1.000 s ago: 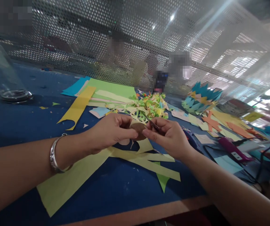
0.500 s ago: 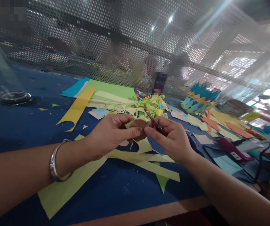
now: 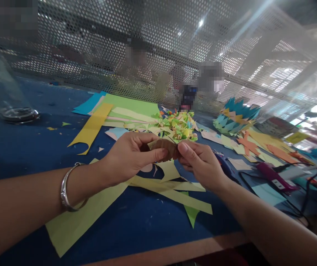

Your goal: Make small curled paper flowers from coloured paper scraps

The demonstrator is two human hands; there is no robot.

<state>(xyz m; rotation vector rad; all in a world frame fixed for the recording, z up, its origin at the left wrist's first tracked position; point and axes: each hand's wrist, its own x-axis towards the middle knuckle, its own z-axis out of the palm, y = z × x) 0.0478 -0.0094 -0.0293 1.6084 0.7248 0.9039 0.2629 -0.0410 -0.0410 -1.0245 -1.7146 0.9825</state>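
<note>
My left hand (image 3: pixel 136 155) pinches a small rounded piece of brownish paper (image 3: pixel 167 147) between thumb and fingers; its upper edge bends over. Close against the paper's right side, my right hand (image 3: pixel 195 159) is closed on a pair of small scissors (image 3: pixel 172 140). Only a thin dark blade shows, and the handles are hidden in the fingers. Under the hands lie pale yellow paper strips (image 3: pixel 172 194) and a large pale green sheet (image 3: pixel 83 214). Just beyond them rises a heap of green and yellow paper bits (image 3: pixel 179 125).
A glass jar (image 3: pixel 20 114) stands at the far left. A yellow strip (image 3: pixel 92 125) and green sheets (image 3: pixel 133 105) lie behind. To the right are a blue-green paper crown (image 3: pixel 234 118), orange cutouts (image 3: pixel 248 142) and a purple power strip (image 3: pixel 274 179) with cables. Perforated metal mesh (image 3: pixel 105 55) borders the table.
My right hand has turned, so the scissors are now mostly hidden behind the fingers and lie against the paper's right edge. My left hand keeps its pinch almost in place.
</note>
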